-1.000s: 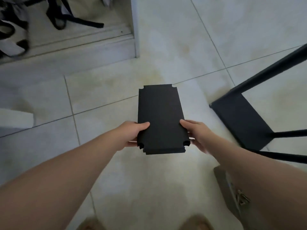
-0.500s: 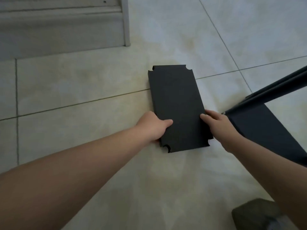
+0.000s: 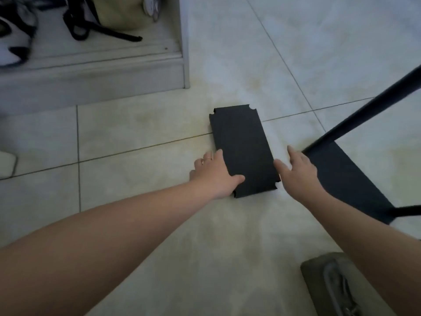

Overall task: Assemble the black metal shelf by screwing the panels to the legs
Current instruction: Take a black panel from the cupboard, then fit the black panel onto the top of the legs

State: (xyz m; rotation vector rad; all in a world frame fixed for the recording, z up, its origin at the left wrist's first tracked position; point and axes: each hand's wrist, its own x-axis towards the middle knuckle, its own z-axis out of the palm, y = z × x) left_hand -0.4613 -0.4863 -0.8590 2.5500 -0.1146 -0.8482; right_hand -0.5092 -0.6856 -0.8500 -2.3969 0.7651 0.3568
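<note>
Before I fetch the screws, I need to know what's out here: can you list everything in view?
loose panel: 1, black, flat on the floor, centre
part-built shelf: 1, black, right, a panel with legs
floor tiles: pale, throughout
ledge: 1, grey, upper left
bag with straps: 1, beige and black, above the ledge
shoe: 1, grey-green, lower right
left hand: thumb resting on the loose panel's near left edge
right hand: fingers straight, at its right edge

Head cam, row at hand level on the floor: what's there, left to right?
left hand → loose black panel lying flat on the tiles → right hand → partly built shelf, its panel with legs attached
</note>
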